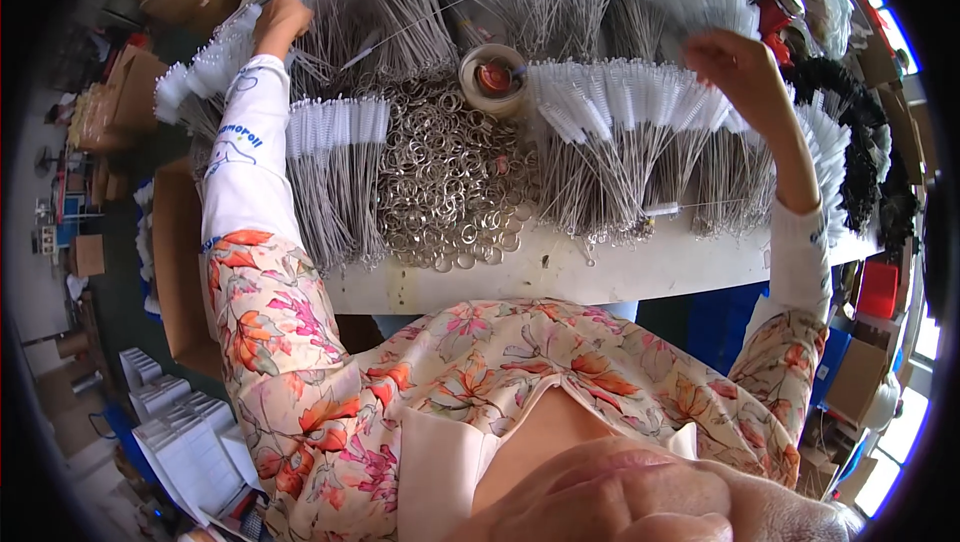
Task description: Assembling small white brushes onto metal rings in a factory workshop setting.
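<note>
At the far left of the table, my left hand (283,22) is closed among white-bristled wire brushes (235,40). Its fingertips are turned away, so what they hold is hidden. On the right, my right hand (735,64) hovers over another row of brushes (640,102), its fingers loosely bent and apart, with nothing visible in them. A heap of metal split rings (440,177) lies mid-table between the brush bundles. Behind the rings stands a round tape roll (493,80) with a reddish thing inside it. One brush (400,37) lies slantwise across the far bundles.
Brush bundles (335,167) reach almost to the front edge of the white table (540,277). Black bristly items (855,157) and a red container (778,10) are at the right. An open cardboard box (180,262) stands on the left, white trays (185,432) lower down.
</note>
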### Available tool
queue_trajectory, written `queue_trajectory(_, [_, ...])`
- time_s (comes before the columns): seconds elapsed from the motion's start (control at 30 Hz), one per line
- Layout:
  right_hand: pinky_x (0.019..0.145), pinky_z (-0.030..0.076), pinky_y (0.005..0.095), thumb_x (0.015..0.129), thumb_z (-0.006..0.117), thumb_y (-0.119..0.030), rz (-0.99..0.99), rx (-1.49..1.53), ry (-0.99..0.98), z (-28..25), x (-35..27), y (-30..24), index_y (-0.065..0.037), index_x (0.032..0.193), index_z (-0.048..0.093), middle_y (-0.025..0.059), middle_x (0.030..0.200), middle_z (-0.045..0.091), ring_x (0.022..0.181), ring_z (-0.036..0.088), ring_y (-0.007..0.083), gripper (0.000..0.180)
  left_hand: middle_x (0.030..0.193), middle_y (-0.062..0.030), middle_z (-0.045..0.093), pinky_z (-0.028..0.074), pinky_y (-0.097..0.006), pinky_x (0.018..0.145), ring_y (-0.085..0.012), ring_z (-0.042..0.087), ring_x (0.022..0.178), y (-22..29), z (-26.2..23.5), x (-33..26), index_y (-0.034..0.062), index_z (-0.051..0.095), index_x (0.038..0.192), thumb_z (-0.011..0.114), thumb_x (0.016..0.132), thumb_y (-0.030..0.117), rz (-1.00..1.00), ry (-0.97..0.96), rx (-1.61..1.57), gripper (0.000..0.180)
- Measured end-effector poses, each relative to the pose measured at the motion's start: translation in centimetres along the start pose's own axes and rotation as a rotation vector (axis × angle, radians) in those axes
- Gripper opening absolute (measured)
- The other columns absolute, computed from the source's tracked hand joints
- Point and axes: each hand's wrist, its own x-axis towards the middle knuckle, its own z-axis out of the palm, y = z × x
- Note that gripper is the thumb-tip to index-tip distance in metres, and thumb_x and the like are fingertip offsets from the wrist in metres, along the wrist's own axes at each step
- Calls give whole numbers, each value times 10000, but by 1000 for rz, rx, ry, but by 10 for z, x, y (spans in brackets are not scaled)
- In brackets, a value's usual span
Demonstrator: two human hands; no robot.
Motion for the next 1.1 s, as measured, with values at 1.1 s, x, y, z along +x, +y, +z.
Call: queue_trajectory(1.1, [585,468,390,775,626,-250,61,21,775,21,158,39,3,826,612,150,666,613,628,598,238,258,699,-83,586,472,-326,607,-219,601,637,10,2,-171,35,486,905,615,777,25,1010,-51,-320,181])
